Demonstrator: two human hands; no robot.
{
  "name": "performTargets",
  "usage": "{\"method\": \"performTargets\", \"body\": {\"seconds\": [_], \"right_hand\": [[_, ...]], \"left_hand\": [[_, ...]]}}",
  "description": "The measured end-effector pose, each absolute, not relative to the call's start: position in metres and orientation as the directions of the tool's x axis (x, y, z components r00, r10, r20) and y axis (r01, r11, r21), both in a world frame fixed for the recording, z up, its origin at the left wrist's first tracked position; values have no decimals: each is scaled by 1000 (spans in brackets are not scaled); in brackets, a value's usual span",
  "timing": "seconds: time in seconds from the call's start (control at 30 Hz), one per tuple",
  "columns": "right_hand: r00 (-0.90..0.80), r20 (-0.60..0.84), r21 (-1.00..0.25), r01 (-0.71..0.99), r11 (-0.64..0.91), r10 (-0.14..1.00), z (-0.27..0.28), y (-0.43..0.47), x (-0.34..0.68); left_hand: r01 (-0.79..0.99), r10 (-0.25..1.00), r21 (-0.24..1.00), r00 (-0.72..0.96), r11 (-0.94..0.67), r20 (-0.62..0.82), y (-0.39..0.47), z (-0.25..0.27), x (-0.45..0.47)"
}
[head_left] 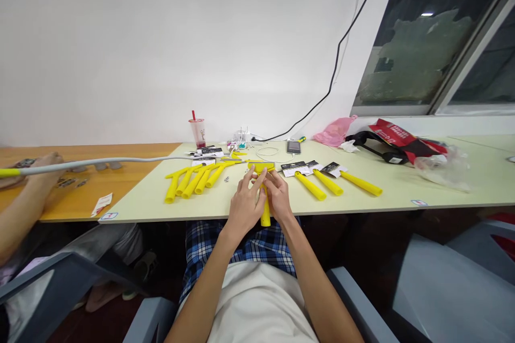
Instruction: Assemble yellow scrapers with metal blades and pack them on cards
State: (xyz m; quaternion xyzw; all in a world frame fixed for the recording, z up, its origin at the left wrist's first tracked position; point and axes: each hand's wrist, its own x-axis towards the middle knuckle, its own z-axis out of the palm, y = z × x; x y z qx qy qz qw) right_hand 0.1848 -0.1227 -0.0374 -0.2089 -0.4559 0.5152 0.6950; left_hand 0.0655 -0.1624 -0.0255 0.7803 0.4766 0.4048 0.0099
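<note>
A yellow T-shaped scraper [265, 216] points its handle toward me at the table's front edge, its wide head away from me. My left hand [246, 201] has its fingers closed on the left side of the head and neck. From the other side, my right hand [279, 194] grips the neck near the head. Fingers hide the join of head and handle. To the left lie several more yellow scrapers [170, 192] in a row. On the right, yellow handles [310, 186] lie with black-and-white cards [292, 169] at their far ends.
Small metal bits [226, 179] lie left of my hands. Farther back are a cup with a red straw [198, 133], a cabled phone [293, 147], a pink bag [335, 132] and a red-black package [406, 138]. Another person's hand [48, 159] works at the orange table [140, 171].
</note>
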Motion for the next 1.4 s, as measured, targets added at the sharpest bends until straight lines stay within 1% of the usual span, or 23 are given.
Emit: {"method": "performTargets", "body": {"seconds": [0.13,0.27,0.4,0.53,0.6,0.7,0.83,0.97,1.03,1.1,1.17,1.23,1.3,1.33,1.4], "right_hand": [[60,501,-750,-469,467,863,-34,-132,179],[40,565,-741,-415,528,824,-20,-149,171],[-10,586,-748,-392,536,810,2,-169,164],[-33,593,-745,-401,532,805,32,-178,157],[-20,609,-729,-409,549,793,50,-178,154],[4,670,-680,-397,616,742,80,-176,151],[2,762,-622,-276,733,648,111,-177,146],[-68,831,-555,-72,829,551,114,-179,145],[-94,861,-495,69,866,500,107,-177,148],[-82,883,-437,219,872,463,97,-172,154],[-23,899,-403,345,848,437,88,-165,161],[61,902,-415,404,816,428,79,-157,170],[119,868,-491,350,798,482,71,-151,178],[128,836,-546,282,789,533,69,-150,182],[93,764,-645,116,756,638,65,-149,188]], "left_hand": [[637,697,447,205,-628,687,-163,-28,59],[556,604,426,179,-713,777,-170,-25,52],[506,551,416,147,-756,822,-183,-13,47],[455,542,450,88,-768,836,-189,10,38],[413,517,437,99,-799,850,-187,27,32],[320,453,395,127,-861,883,-181,58,26],[219,411,392,52,-894,910,-176,91,28],[86,380,382,-34,-920,924,-170,94,30],[-15,439,439,-34,-898,898,-165,83,25],[-167,562,554,-3,-816,827,-159,66,18],[-346,688,659,50,-668,724,-154,48,11],[-491,773,707,101,-509,627,-151,30,5],[-586,818,709,129,-393,560,-151,16,3],[-616,829,704,141,-354,541,-152,10,3],[-653,839,693,160,-305,520,-156,2,6]]}}
